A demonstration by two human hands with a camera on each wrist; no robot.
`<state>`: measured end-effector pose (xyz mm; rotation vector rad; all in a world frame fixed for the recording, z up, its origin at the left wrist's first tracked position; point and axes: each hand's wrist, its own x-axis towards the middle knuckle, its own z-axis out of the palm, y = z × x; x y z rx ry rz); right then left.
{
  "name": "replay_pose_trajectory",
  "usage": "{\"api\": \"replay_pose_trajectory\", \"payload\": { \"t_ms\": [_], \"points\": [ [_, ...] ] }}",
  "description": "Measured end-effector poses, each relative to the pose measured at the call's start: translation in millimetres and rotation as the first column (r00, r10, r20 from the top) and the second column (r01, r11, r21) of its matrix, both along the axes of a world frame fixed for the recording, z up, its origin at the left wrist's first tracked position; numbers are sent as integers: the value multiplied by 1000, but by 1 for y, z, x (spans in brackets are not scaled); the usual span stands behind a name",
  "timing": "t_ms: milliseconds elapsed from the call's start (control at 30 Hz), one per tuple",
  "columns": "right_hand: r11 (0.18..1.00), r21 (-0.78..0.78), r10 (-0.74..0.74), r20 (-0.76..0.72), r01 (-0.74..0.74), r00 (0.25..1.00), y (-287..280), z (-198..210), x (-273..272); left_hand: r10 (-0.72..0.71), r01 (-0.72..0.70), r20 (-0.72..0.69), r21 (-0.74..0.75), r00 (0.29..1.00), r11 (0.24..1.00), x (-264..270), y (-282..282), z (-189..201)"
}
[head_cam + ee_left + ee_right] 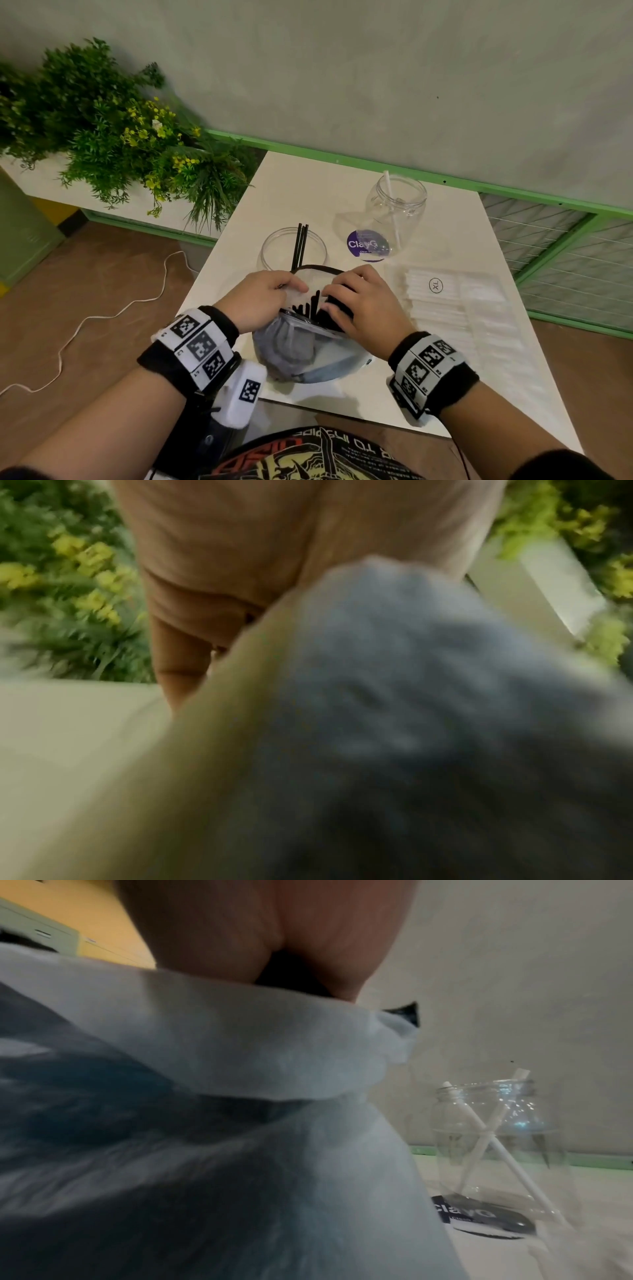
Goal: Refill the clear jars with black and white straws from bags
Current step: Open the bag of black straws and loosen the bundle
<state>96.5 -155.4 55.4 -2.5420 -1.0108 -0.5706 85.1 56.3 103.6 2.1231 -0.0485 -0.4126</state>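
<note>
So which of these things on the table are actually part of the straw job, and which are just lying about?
Part of the job:
bag of black straws, held by left hand and right hand
jar with black straws
jar with white straws
bag of white straws

Just lying about:
purple round sticker
plants
white cable

Straw bag (308,349) at table (472,233) near edge; one jar (293,248) behind it, second jar (397,202) farther right (straws inside both).

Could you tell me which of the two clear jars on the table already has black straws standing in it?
The nearer jar, just beyond the left hand, holds a few black straws. The farther jar, by the purple sticker, holds only white straws.
</note>
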Motion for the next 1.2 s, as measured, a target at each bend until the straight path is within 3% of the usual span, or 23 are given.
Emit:
{"api": "replay_pose_trajectory", "payload": {
  "t_ms": [133, 267, 333, 433, 567, 700, 833, 1000, 1200],
  "points": [
    [998, 42, -49, 28, 47, 998, -6, -2, -1, -67, 26, 116, 320, 991, 947, -14, 11, 19],
    [993, 86, -78, 23, 75, 997, -6, -4, -4, -293, 290, -79, 524, 953, 801, -24, 9, 27],
    [990, 113, -91, 5, 90, 996, -6, -5, -5, -321, 322, -91, 501, 943, 803, -27, 8, 17],
    [988, 128, -87, -17, 89, 996, -6, -2, -7, -206, 190, 1, 381, 979, 905, -27, 6, 4],
    [989, 121, -76, -102, 89, 992, -10, 8, -13, -89, 72, 61, 236, 994, 969, -26, 3, 3],
    [997, -1, -81, -188, 83, 979, -14, 15, -13, -69, 55, 88, 152, 994, 987, -25, -3, 4],
    [994, -92, -67, -183, 51, 981, -11, 14, -9, -88, 75, 86, 143, 992, 987, -22, -8, 6],
    [993, -105, -76, -213, 55, 974, -2, 8, -8, -170, 176, -76, 80, 983, 981, -21, -25, 15],
    [995, -62, -85, -169, 75, 982, 2, 7, -5, -85, 87, -28, 94, 996, 992, -21, -30, 9]
  ]
}}
